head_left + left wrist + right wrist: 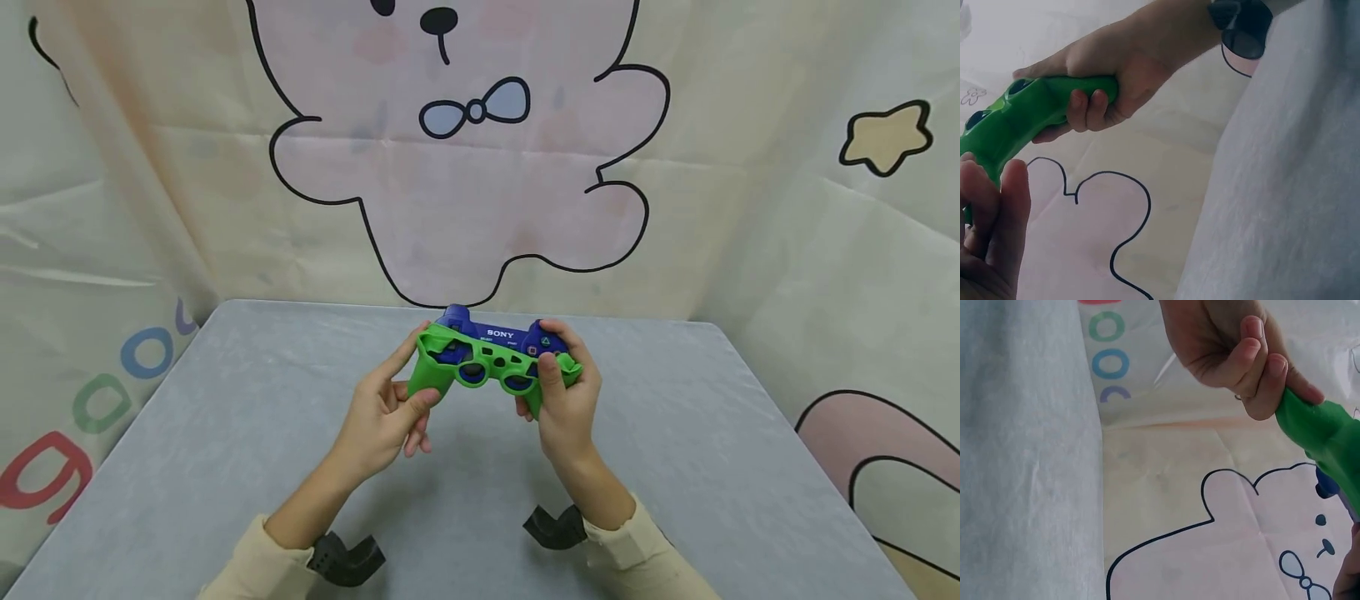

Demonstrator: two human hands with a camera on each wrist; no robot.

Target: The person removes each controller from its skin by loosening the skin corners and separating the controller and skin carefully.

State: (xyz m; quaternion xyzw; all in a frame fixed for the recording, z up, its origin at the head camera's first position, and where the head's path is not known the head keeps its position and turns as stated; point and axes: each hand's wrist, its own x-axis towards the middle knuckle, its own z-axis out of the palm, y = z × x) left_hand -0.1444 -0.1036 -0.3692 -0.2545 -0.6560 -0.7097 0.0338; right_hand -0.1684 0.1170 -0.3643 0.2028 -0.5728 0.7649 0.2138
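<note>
A blue Sony game controller [501, 334] is held above the table, its green rubbery cover [430, 372] partly over it. The controller's upper edge and button area stick out of the cover, and the two thumbstick rings sit at its lower front. My left hand [382, 421] pinches the cover's left handle between thumb and fingers; the other fingers curl below. My right hand [567, 408] grips the right handle, thumb on the cover's front and forefinger at the controller's top edge. In the left wrist view, right fingers [1088, 112] wrap the green handle.
A grey cloth-covered table [300, 358] lies under both hands. Behind it hangs a printed cloth backdrop [480, 192] with a bear drawing. Black camera mounts [347, 560] are strapped at both wrists.
</note>
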